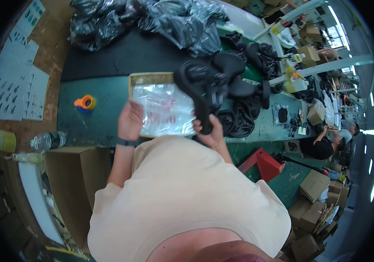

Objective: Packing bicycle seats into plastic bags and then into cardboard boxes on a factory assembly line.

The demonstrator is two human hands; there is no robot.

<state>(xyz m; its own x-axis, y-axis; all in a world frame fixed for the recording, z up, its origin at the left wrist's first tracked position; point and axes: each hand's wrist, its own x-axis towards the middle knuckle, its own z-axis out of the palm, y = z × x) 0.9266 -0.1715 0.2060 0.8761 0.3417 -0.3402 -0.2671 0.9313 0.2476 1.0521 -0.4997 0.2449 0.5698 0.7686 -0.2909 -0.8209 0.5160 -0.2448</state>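
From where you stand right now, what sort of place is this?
Likely a factory or workshop floor: black parts heaped on a green workbench, cardboard boxes and a red pallet jack.

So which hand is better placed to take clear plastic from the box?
Probably the left hand: it looks empty, near the edge of the box; the right hand holds a black piece.

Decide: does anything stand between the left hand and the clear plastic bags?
Nothing visible does: the left hand appears at the box's left rim, beside the clear plastic bags. The black item in the right hand is farther right.
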